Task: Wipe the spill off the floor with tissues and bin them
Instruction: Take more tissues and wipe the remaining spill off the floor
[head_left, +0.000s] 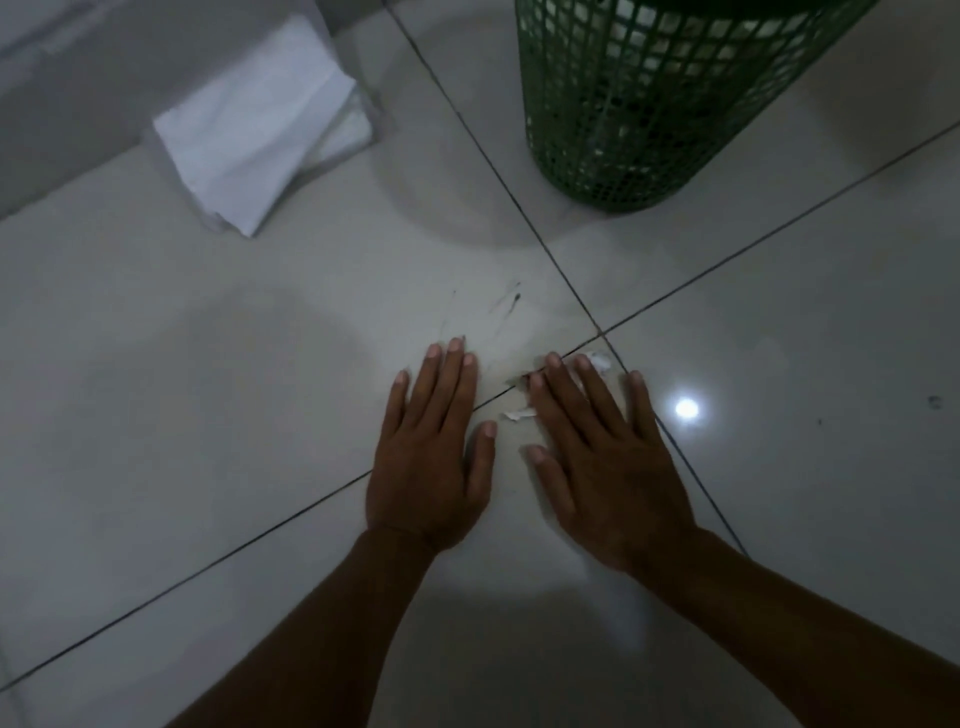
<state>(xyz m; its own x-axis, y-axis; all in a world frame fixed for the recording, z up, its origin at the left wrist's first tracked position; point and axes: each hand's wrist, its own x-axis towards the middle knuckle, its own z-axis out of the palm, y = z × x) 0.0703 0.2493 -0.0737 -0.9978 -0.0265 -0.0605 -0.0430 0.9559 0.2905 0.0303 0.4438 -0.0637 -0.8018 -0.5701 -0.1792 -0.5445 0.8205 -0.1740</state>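
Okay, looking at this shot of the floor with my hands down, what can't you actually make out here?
Head view, the only one:
- The tissue under the right hand: only torn white scraps show past its fingers; the rest is covered.
- The green mesh bin: its rim is cut off by the top edge, and its contents are too dim through the mesh.
- The tissue stack: the count of sheets is unreadable.
- The dark streaks ahead of the left hand: wet or dry, cannot tell.

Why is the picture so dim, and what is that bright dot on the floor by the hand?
Head view: the room is poorly lit, so everything looks grey and soft. The dot is glare, a light mirrored in the glossy floor beside the right hand. Soft shadows spread from the bin and under the arms. The wide lens makes the tile seams fan outward.
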